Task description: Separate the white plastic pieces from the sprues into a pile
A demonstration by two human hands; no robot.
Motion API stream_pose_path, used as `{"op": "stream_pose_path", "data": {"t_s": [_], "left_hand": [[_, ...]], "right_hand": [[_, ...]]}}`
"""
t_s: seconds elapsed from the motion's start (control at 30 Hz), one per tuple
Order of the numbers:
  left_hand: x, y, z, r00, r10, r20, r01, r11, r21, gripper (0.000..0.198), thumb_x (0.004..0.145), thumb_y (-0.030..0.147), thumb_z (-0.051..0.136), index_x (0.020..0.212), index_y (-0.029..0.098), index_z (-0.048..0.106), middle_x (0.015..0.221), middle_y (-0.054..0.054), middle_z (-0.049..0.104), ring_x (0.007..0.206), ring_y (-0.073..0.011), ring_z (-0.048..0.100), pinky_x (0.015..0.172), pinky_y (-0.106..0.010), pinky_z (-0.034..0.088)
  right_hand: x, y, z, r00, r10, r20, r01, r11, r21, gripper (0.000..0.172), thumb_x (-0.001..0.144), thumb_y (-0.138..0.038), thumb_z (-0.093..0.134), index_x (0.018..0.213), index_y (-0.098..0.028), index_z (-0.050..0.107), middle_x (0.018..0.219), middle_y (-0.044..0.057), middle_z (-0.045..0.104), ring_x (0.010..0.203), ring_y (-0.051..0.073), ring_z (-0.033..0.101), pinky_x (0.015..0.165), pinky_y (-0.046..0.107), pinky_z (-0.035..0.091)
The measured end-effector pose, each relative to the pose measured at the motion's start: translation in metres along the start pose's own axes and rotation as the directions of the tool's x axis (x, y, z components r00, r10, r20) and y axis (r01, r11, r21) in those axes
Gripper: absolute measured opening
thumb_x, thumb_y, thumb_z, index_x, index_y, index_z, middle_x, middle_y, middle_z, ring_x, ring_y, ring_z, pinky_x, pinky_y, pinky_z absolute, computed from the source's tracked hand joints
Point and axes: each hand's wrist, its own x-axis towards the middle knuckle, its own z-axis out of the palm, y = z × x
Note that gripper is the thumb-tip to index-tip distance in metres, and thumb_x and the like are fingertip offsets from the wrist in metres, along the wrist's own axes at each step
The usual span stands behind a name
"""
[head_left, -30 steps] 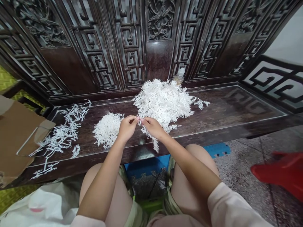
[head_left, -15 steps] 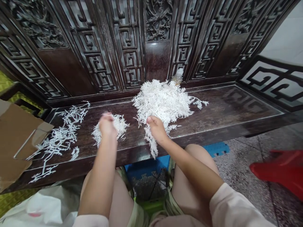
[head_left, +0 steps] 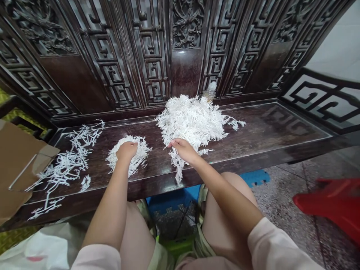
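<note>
White branching sprigs (head_left: 142, 152) under left hand (head_left: 126, 150)

Under the right grip (head_left: 182, 150), the white sprigs (head_left: 176, 165) look like matt, rough-edged plastic. The surface (head_left: 253, 129) around it is glossy dark wood, and far left of the grip lies matt brown cardboard (head_left: 19, 157).

Both bare forearms reach forward, well apart, the left hand (head_left: 126, 151) curled palm-down with its fingers (head_left: 131, 145) bunched, the right hand (head_left: 182, 150) turned inward with its fingers (head_left: 174, 143) pinched together.
</note>
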Motion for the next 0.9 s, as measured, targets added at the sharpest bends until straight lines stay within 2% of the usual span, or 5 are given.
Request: {"op": "stream_pose_path", "data": {"t_s": [0.1,0.5,0.67,0.77,0.9], "left_hand": [[-0.003,0.000,-0.002,0.998,-0.009,0.058,0.004,0.997,0.075,0.051,0.074,0.055,0.031,0.069,0.017,0.065,0.082,-0.016,0.065,0.085,-0.0334,0.056,0.070,-0.042,0.039],[0.000,-0.003,-0.002,0.993,-0.101,0.063,0.097,0.993,0.061,0.055,0.077,0.055,0.026,0.069,0.015,0.063,0.089,-0.019,0.063,0.088,-0.0346,0.055,0.073,-0.044,0.037],[-0.012,0.018,0.001,0.982,0.159,0.101,-0.113,0.926,-0.361,0.054,0.075,0.059,0.030,0.081,0.014,0.061,0.087,-0.013,0.063,0.079,-0.0235,0.057,0.069,-0.033,0.041],[-0.038,0.044,0.002,0.903,0.403,0.150,-0.236,0.756,-0.610,0.056,0.074,0.061,0.030,0.081,0.015,0.061,0.078,-0.008,0.062,0.070,-0.0168,0.055,0.065,-0.027,0.041],[-0.074,0.069,0.001,0.804,0.577,0.143,-0.375,0.678,-0.632,0.045,0.072,0.057,0.041,0.066,0.016,0.058,0.060,0.000,0.055,0.060,-0.0136,0.049,0.060,-0.025,0.037]], "right_hand": [[-0.001,-0.002,-0.004,1.000,0.006,0.030,-0.006,1.000,0.009,0.032,0.077,-0.039,0.038,0.071,-0.016,0.059,0.054,-0.003,0.038,0.052,0.010,0.037,0.052,0.023,0.028],[-0.004,-0.006,-0.005,0.998,0.028,0.065,-0.028,1.000,0.000,0.033,0.075,-0.044,0.039,0.066,-0.017,0.057,0.048,-0.005,0.034,0.047,0.009,0.036,0.051,0.023,0.027],[-0.003,-0.004,-0.003,0.995,0.061,0.075,-0.063,0.998,0.018,0.033,0.074,-0.045,0.040,0.067,-0.017,0.057,0.047,-0.005,0.031,0.045,0.009,0.033,0.048,0.023,0.025],[-0.001,-0.002,-0.001,0.997,0.058,0.058,-0.059,0.998,0.011,0.033,0.074,-0.044,0.039,0.067,-0.017,0.056,0.047,-0.005,0.032,0.045,0.009,0.033,0.048,0.023,0.025],[0.002,0.004,0.001,0.999,-0.020,0.026,0.020,1.000,0.015,0.030,0.075,-0.040,0.039,0.064,-0.016,0.054,0.052,-0.004,0.038,0.051,0.009,0.036,0.052,0.023,0.027]]}}
